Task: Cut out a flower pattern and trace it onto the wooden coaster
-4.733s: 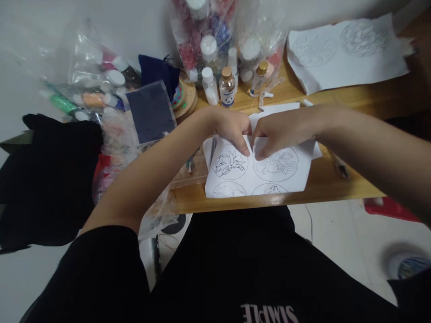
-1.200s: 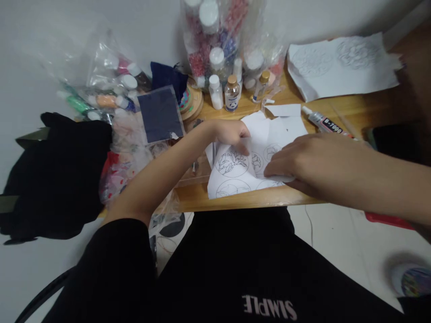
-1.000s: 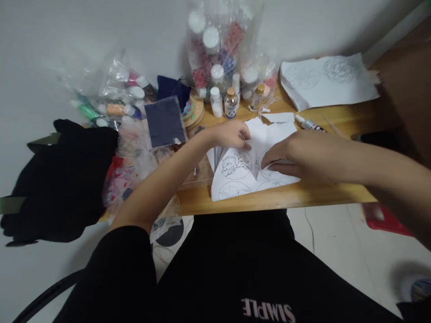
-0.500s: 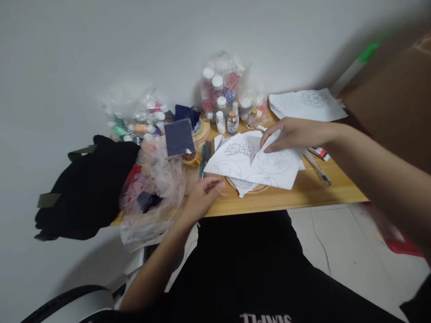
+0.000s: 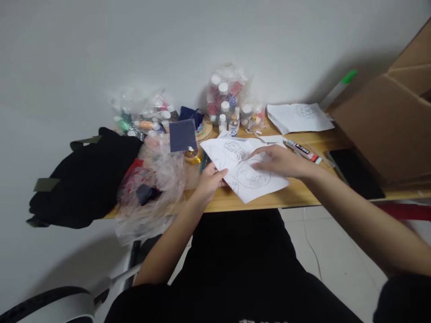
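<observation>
A white sheet of paper [image 5: 249,190] with line drawings in circles is tilted above the front of the wooden table. My left hand [image 5: 213,179] pinches its left edge, thumb on top and fingers beneath. Over the drawings lies my right hand [image 5: 278,160], its thumb and index finger apart and touching the paper's upper side. A glue tube [image 5: 305,152] and a pair of scissors [image 5: 266,141] lie just behind the right hand. What is under the sheet is hidden.
Bagged bottles [image 5: 224,96] stand against the wall. Left are a crumpled plastic bag [image 5: 164,179] and a black bag [image 5: 87,179]. A dark packet [image 5: 182,135] lies mid-left. At right are a cardboard box [image 5: 370,125], a phone [image 5: 357,172] and another sheet [image 5: 296,119].
My left hand has moved up and taken hold of the paper's left edge. The sheet has turned and tilted. The view has shifted, showing the phone and more of the box.
</observation>
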Demonstrator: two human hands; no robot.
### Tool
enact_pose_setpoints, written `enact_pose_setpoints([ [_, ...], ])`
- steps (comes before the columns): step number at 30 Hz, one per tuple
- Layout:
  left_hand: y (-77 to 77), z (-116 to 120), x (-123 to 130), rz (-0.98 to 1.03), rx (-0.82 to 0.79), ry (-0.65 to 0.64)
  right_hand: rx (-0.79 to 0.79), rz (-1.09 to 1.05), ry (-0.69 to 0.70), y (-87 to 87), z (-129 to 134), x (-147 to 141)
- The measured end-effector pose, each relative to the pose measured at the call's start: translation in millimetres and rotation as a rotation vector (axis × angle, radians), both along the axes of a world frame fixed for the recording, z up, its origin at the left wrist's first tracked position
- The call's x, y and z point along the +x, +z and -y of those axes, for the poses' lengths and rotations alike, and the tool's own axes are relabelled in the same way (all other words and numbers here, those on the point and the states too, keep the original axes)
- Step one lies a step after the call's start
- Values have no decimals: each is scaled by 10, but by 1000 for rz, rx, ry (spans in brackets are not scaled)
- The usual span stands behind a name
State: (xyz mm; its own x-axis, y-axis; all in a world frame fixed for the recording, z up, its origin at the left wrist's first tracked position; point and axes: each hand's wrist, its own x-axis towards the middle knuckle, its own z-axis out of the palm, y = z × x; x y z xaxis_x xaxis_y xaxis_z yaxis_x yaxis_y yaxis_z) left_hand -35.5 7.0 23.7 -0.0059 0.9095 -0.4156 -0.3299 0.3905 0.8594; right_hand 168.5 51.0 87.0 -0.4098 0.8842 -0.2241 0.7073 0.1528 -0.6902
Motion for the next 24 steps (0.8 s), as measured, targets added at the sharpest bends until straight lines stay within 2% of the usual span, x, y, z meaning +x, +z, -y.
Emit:
enact_pose_setpoints([
  [5,4,-140,23,-36,-15,-120,-70,-77,-152,-243,18,74],
  [8,-43,-96,48,-67,-1,-135,-66,-116,-163,-325,80,122],
  [12,-104,26,69,-67,27,-151,12,-178,-72,-324,218,187],
  [15,-115,52,74,-80,49,-138,15,-202,-65,-302,298,227],
  [18,-103,27,73,-103,82,-150,5,-217,-71,-278,351,263],
  [24,-49,-113,91,-168,165,-270,7,-217,-69,-285,391,333],
])
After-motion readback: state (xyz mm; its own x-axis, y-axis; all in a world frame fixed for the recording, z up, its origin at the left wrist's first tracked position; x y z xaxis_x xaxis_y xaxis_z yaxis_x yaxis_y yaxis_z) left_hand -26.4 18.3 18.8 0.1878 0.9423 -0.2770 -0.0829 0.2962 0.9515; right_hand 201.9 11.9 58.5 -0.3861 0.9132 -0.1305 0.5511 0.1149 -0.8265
